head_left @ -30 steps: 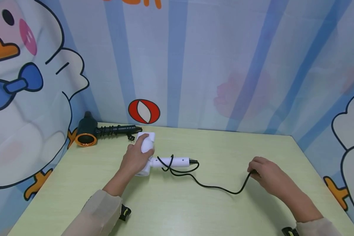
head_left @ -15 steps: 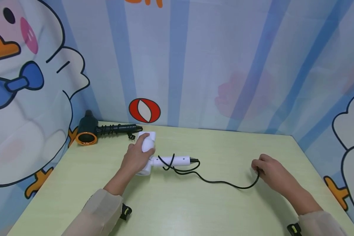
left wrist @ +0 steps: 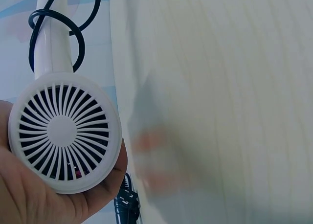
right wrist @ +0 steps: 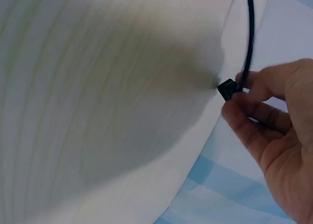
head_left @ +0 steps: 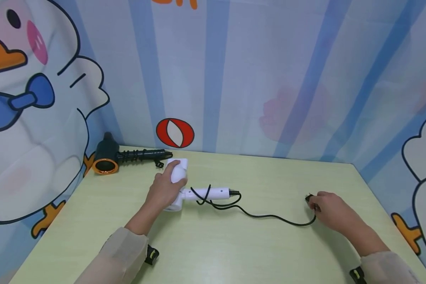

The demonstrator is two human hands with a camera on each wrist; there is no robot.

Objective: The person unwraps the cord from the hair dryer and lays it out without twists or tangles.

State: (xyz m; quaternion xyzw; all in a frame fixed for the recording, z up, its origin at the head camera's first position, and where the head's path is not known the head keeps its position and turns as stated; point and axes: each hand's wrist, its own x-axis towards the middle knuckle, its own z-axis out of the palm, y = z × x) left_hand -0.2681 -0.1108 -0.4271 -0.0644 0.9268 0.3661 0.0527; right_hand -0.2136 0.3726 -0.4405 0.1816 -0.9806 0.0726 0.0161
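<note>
A white hair dryer lies on the table with its handle pointing right. My left hand grips its body from above; the left wrist view shows the round slotted grille with fingers curled behind it. A black cord loops loosely around the handle, then runs right along the table. At its end my right hand pinches the black plug between thumb and fingers, a little above the table.
A dark green hair dryer with an orange rim lies at the back left, its cord wrapped around the handle. Behind the pale table hangs a blue striped cartoon backdrop.
My right hand has shifted slightly right, drawing the cord along, and its fingers have turned so the plug shows. The left hand and white hair dryer have stayed in place.
</note>
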